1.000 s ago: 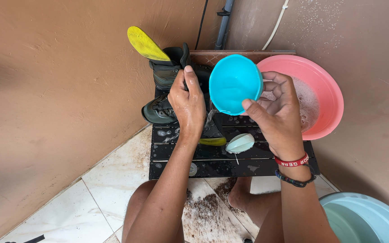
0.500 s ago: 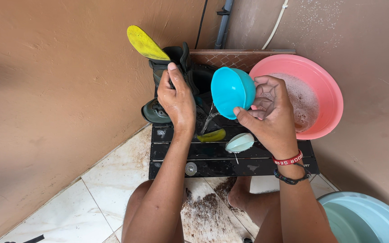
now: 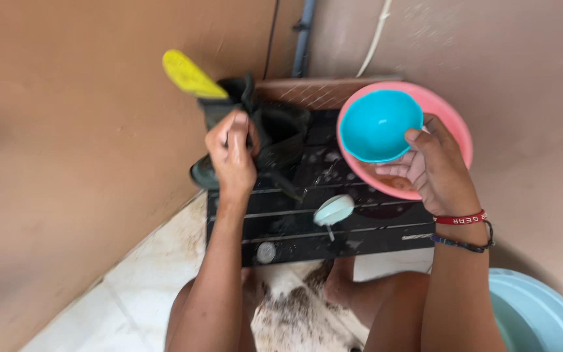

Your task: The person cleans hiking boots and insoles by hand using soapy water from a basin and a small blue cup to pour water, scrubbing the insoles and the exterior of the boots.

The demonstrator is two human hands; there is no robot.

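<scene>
One boot (image 3: 275,140) in left hand (image 3: 231,153) — one turquoise bowl (image 3: 379,125) in right hand (image 3: 439,171).

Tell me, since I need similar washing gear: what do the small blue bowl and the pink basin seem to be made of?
Blue bowl: probably plastic, judging by its smooth, even colour and thin rim. Pink basin: likely plastic too, with a uniform colour and a moulded rounded lip. Blur hides finer finish.

No pkgs, labels, signs or screens in view.
</scene>
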